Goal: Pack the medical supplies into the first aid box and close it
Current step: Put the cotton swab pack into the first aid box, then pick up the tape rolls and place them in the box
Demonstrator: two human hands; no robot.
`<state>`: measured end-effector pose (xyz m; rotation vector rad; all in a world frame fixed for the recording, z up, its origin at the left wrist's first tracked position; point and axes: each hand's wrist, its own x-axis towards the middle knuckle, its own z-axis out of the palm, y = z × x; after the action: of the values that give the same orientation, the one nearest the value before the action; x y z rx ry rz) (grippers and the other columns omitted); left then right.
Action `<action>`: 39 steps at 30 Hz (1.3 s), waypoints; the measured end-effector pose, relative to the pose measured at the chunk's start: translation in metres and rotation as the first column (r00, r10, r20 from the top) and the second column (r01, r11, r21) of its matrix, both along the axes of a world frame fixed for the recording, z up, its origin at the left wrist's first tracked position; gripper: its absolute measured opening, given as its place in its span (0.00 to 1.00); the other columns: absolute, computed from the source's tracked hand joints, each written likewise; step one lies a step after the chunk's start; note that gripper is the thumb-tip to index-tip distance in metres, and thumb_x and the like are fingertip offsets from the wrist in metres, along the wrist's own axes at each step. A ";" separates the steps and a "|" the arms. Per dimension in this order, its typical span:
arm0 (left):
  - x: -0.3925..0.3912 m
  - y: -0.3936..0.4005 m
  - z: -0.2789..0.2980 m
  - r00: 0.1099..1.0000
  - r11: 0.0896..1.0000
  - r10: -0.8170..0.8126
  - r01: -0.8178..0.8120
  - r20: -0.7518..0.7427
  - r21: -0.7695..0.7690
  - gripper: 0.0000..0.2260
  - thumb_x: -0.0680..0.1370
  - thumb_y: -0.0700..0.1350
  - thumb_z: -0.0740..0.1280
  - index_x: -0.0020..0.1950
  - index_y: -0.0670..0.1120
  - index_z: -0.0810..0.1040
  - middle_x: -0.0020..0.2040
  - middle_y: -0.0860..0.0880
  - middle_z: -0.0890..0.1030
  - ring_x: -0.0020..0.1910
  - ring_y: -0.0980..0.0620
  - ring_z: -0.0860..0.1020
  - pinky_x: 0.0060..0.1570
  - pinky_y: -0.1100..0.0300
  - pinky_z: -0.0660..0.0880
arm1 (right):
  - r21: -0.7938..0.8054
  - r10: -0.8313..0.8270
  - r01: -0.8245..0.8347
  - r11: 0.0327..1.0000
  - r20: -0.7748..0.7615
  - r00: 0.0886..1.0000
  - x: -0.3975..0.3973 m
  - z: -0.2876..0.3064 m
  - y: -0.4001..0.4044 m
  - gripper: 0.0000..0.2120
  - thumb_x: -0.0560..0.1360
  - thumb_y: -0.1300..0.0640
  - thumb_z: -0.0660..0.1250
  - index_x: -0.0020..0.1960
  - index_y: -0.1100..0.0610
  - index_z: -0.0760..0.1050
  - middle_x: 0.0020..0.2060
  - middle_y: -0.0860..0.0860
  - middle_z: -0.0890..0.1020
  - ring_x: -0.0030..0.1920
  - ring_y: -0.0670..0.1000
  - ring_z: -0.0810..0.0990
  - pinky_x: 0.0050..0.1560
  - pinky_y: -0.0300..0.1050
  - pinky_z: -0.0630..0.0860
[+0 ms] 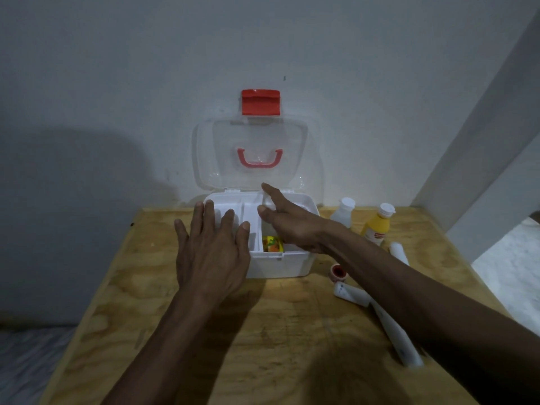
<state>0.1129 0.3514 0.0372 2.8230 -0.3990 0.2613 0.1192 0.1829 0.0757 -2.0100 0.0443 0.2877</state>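
Note:
A white first aid box (280, 266) stands open on the wooden table (204, 346), its clear lid (251, 154) with a red latch (260, 102) leaning back against the wall. A white divided tray (249, 209) sits in the box, and a small yellow-orange pack (272, 244) lies below it. My left hand (211, 249) lies flat, fingers straight, over the box's left side. My right hand (287, 220) reaches over the right side with fingers extended and holds nothing. Right of the box stand a white bottle (343, 213) and a yellow bottle (377, 226).
A small red-centred tape roll (336, 271), a white tube (350, 293), a long white tube (397, 337) and another white roll (399, 251) lie on the table's right part. The wall is right behind the box. A white post rises at the right.

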 end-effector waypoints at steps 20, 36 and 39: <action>-0.074 -0.042 0.017 0.890 0.886 -0.046 0.246 0.454 -0.393 0.17 0.78 0.52 0.65 0.63 0.45 0.78 0.58 0.43 0.79 0.58 0.43 0.74 0.57 0.49 0.72 | -0.057 -0.447 0.584 0.810 0.584 0.677 -0.137 -0.001 -0.095 0.09 0.75 0.56 0.70 0.55 0.52 0.81 0.41 0.44 0.85 0.43 0.41 0.82 0.45 0.34 0.78; -0.107 -0.149 -0.032 0.999 0.932 -0.009 -0.010 -0.052 -0.363 0.11 0.78 0.53 0.64 0.53 0.53 0.83 0.48 0.50 0.83 0.47 0.49 0.79 0.41 0.56 0.75 | -0.330 -0.417 0.612 0.718 0.501 0.759 -0.136 -0.072 -0.116 0.10 0.71 0.42 0.69 0.47 0.44 0.83 0.44 0.44 0.86 0.50 0.52 0.82 0.54 0.55 0.76; -0.101 -0.155 -0.030 0.995 0.933 0.024 -0.056 -0.092 -0.357 0.11 0.76 0.55 0.65 0.51 0.54 0.85 0.45 0.50 0.84 0.45 0.48 0.81 0.39 0.56 0.77 | -0.334 -0.395 0.592 0.734 0.500 0.771 -0.132 -0.078 -0.120 0.09 0.71 0.42 0.69 0.44 0.45 0.84 0.40 0.44 0.86 0.47 0.52 0.83 0.51 0.54 0.77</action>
<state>0.0115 0.1966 0.0070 2.4731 -0.2453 0.1966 -0.0130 0.0625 -0.0027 -2.4091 0.4438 -0.5494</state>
